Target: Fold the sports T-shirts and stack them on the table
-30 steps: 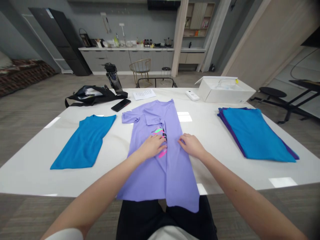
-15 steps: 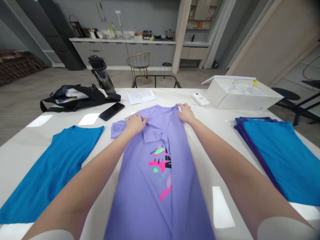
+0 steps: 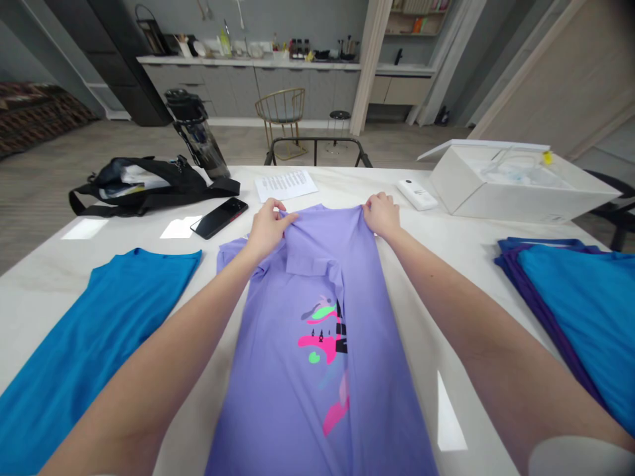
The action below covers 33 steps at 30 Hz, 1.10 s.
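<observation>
We have both hands on the far edge of the purple shirt [image 3: 317,344], which lies lengthwise down the middle of the desk [image 3: 44,277] with its side panels folded inward over the printed front. Our left hand [image 3: 268,228] is pinched shut on the shoulder fold at about 11 o'clock, lifting a small ridge of cloth clear of the desk; our right hand [image 3: 381,215] grips the opposite shoulder corner at about 1 o'clock, fingers curled over the hem. Holding the two top corners like this keeps the folded panels in line, we judge, so the cloth stays flat and square.

At 9 o'clock lies a blue shirt [image 3: 94,330], already folded narrow and set apart from the purple one. At 3 o'clock sits a stack [image 3: 580,311] of shirts, blue on top with purple edges showing beneath.

At 10 o'clock a black bag [image 3: 143,185] lies open, with pale contents inside that we cannot tell apart. Just behind it stands a dark bottle [image 3: 196,135], tilted. A phone [image 3: 219,217] rests between bag and shirt, a sheet of paper [image 3: 286,184] at 12 o'clock. At 2 o'clock an open white box [image 3: 516,188] holds what looks like clear plastic wrapping, with a small white remote [image 3: 417,195] just beside it.
</observation>
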Tool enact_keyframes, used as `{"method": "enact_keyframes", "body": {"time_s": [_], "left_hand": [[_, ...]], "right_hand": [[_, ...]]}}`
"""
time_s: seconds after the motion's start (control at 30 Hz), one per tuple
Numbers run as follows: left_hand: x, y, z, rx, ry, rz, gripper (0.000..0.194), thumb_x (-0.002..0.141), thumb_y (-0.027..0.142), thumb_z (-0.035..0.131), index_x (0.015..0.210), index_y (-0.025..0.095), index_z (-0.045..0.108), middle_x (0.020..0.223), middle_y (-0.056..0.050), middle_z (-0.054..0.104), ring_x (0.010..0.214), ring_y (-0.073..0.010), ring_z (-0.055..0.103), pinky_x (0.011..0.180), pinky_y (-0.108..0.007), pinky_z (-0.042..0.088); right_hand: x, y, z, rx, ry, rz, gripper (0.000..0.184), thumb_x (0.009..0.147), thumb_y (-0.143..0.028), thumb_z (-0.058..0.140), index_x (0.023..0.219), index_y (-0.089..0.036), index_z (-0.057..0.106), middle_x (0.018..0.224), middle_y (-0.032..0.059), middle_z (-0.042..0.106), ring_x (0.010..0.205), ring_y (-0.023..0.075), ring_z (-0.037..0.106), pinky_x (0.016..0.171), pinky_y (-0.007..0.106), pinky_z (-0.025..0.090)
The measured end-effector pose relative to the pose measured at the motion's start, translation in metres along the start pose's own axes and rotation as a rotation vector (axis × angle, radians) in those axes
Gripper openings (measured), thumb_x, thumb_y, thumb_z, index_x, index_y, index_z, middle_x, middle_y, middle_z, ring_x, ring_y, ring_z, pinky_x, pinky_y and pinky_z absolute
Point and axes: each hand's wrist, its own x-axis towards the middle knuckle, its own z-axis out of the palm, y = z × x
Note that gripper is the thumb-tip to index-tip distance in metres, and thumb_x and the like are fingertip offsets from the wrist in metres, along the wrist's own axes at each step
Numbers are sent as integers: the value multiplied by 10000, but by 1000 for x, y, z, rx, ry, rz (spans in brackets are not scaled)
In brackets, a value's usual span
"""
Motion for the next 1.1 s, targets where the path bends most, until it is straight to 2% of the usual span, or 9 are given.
{"method": "enact_keyframes", "body": {"time_s": [0.1,0.2,0.3,0.4,0.57,0.7,0.8,0.97,1.1], "left_hand": [[12,-13,-4,18,-15,-73,345,780,384,775,1012,229,574,591,73,526,521,-148,532,584,-264,404],[15,-36,-8,243,-56,-85,310,782,368,788,990,216,618,686,13,618,663,-193,613,671,-297,448],[7,-52,-16,510,-95,1,281,875,384,696,1101,224,648,917,-67,712,887,-260,670,786,-347,478],[-7,-58,-31,743,-30,45,308,970,380,532,1206,215,641,1148,-133,696,1060,-308,658,874,-395,484],[-23,-68,-60,965,-112,-19,410,983,386,478,1282,146,623,1265,-205,644,1194,-381,599,941,-470,478],[-25,-73,-77,983,-205,-70,437,977,446,496,1273,155,634,1292,-200,640,1221,-386,572,984,-491,454],[-21,-74,-90,972,-230,-84,391,943,478,547,1160,180,680,1283,-191,652,1239,-389,552,1007,-505,430],[-17,-71,-116,795,-204,-123,233,875,395,626,1014,222,695,1060,-108,749,1103,-339,646,1004,-473,423],[-20,-64,-133,641,-158,-170,221,800,442,718,784,223,694,861,-91,732,950,-328,672,824,-389,466]], "right_hand": [[-2,-5,5,-10,13,36,305,1013,-324,440,1122,-149,666,1276,216,591,1216,372,480,962,550,440],[-8,-9,12,-7,-16,40,288,1012,-308,441,1150,-164,648,1272,212,598,1196,364,489,947,537,432],[-14,-12,12,-17,43,17,296,1009,-268,427,1210,-169,621,1300,212,585,1198,363,481,953,538,410],[-18,-19,4,-34,107,-22,306,1002,-245,424,1218,-159,623,1304,217,575,1212,369,466,977,548,383],[-16,-75,-1,120,-13,-202,289,1008,-321,466,1172,-202,672,1239,162,596,1181,334,513,966,482,427],[-15,-149,7,243,-159,-444,320,997,-266,479,1253,-241,668,1246,118,608,1169,279,543,990,425,445],[-17,-189,13,152,-191,-459,412,988,-216,465,1366,-274,619,1330,133,578,1248,309,494,1017,484,428],[-13,-204,23,22,-218,-347,373,1015,-237,419,1301,-257,658,1363,166,549,1256,334,471,1008,530,419],[-10,-203,29,48,-186,-339,307,1021,-277,438,1206,-224,677,1304,171,578,1229,340,490,988,544,429]]}}
